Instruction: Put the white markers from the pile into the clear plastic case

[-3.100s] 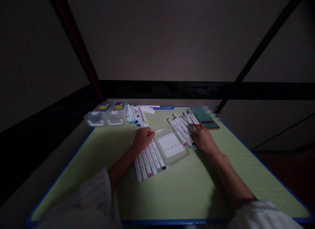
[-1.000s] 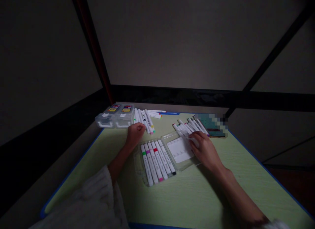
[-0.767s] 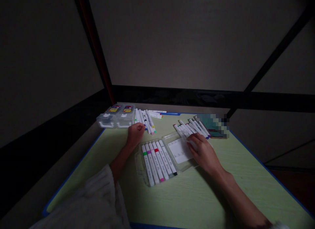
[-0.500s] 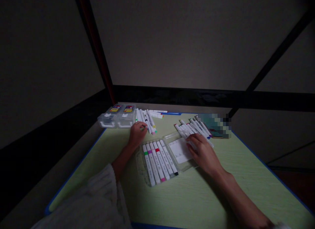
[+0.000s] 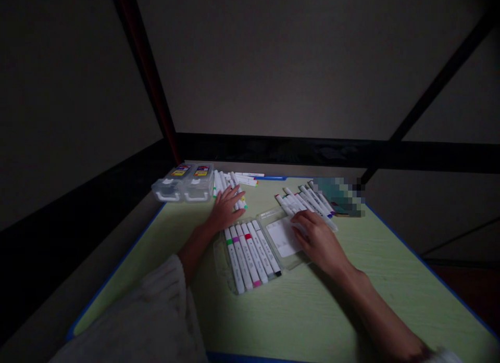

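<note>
My left hand (image 5: 225, 209) is open, fingers spread over a loose bunch of white markers (image 5: 219, 179) at the back left. Below it lies an open clear plastic case (image 5: 222, 269), with several white markers (image 5: 250, 256) side by side in its left half. They carry bands or ends in green, purple, red, pink and black. Above the case's lid, which holds a white paper insert (image 5: 279, 238), my right hand (image 5: 315, 238) has its fingers curled. Its fingertips are close to a second pile of markers (image 5: 307, 201); what they grip, if anything, is hidden.
Two closed clear cases with white handles (image 5: 199, 183) stand at the back left corner. A dark green flat object (image 5: 336, 193), partly pixelated, lies at the back right. The pale green table (image 5: 312, 316) has a blue rim, and a wall rises behind it.
My left hand has opened from a pinch and spread its fingers over the back-left markers. My right hand stays almost where it was, fingers curled. The view has shifted slightly.
</note>
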### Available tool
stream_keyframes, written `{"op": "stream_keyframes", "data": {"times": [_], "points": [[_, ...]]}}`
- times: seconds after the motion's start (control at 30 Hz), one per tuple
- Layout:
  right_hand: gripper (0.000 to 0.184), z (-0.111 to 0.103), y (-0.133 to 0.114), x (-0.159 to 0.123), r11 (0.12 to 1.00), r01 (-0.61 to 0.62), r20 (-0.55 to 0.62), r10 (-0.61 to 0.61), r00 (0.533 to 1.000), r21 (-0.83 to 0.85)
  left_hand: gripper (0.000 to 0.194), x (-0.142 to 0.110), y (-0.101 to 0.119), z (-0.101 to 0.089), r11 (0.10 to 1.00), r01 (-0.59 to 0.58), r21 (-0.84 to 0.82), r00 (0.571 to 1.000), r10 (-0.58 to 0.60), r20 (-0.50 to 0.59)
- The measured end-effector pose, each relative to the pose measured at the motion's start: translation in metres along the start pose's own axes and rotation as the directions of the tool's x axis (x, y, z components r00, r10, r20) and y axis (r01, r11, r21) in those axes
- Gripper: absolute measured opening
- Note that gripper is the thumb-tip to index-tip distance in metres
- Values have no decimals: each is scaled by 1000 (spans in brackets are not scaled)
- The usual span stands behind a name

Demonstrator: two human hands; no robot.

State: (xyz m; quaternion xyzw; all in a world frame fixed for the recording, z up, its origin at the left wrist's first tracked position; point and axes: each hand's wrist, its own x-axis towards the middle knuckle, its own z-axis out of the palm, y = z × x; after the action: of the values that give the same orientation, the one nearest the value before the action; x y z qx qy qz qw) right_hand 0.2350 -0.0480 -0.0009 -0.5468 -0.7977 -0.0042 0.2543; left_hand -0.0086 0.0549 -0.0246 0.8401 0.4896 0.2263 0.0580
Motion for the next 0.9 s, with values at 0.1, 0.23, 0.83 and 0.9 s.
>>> {"op": "stream_keyframes", "data": {"times": [0.1, 0.23, 0.83, 0.9], "points": [[20, 1, 0, 0, 1000, 5, 24, -5, 1000, -2, 51, 0, 2, -2, 1000, 9, 24, 997, -11, 78], [20, 3, 3, 0, 1000, 18, 39, -18, 999, 3, 49, -1, 3, -2, 999, -11, 45, 995, 6, 103], [21, 3, 4, 0, 1000, 23, 67, -23, 998, 7, 34, -4, 7, -6, 990, -108, 88, 990, 99, 99], [21, 2, 4, 0, 1000, 23, 68, -23, 997, 6, 34, -4, 7, -7, 991, -119, 66, 989, 113, 98]]}}
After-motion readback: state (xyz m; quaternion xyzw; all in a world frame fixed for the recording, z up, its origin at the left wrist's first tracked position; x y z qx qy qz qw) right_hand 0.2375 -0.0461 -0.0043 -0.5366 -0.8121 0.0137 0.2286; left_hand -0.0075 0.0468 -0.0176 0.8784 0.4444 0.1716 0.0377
